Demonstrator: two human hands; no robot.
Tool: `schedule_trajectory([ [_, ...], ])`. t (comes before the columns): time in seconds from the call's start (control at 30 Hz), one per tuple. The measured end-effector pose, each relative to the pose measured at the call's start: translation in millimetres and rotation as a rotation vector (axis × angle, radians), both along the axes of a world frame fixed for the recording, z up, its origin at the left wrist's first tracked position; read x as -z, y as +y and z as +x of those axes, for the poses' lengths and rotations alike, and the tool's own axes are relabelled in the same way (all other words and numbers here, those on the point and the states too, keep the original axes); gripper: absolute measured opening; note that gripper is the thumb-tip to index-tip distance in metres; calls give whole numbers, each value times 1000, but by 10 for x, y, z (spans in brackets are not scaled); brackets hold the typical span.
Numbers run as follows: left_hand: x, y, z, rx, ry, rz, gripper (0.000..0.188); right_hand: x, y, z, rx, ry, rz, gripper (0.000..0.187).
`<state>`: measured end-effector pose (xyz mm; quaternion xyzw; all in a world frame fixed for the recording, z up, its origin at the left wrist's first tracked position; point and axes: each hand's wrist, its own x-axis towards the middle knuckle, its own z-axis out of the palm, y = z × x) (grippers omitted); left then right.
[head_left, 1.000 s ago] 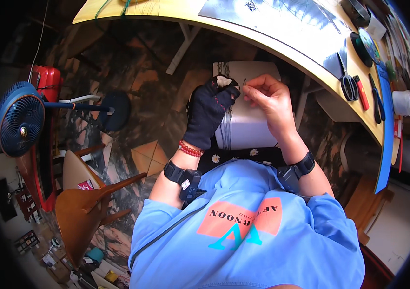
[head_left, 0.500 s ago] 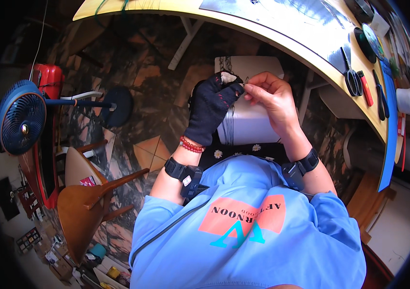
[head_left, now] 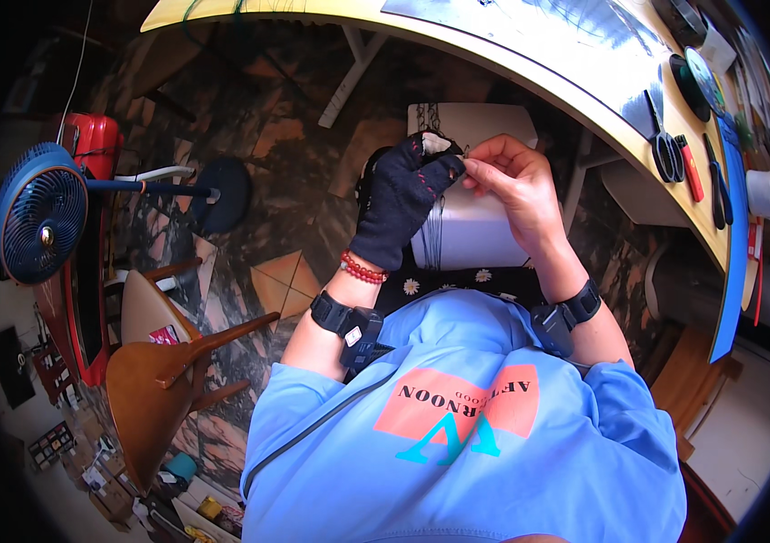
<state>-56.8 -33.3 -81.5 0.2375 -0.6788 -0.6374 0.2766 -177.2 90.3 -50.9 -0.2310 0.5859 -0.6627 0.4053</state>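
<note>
A blue fan (head_left: 39,213) stands beside a wooden chair (head_left: 163,371).

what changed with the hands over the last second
Very little. The gloved left hand and bare right hand stay raised together in front of the chest, fingertips meeting over something small that cannot be made out; dark threads hang below them. The pair sits slightly higher in the picture than before, which may be head movement. The white box behind them, the blue fan and the scissors on the table have not moved.
</note>
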Motion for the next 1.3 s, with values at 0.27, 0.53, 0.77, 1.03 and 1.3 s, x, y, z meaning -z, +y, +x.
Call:
schedule_trajectory([
  [0.27, 16, -3, -3, 6, 8, 16, 15, 0, 21, -13, -39, -19, -27, 13],
  [0.53, 32, -10, -8, 1, -13, -11, 15, -10, 26, -10, -6, -32, -25, 13],
  [0.77, 25, 1, 8, 59, 14, 95, 12, -16, 13, -9, -1, -25, -2, 12],
  [1.03, 21, 5, 13, 68, 28, 90, 13, -11, 20, -5, -10, -9, 10, 13],
  [1.3, 29, 7, 12, 42, 8, 72, 12, -6, 33, -5, -20, -16, -6, 13],
])
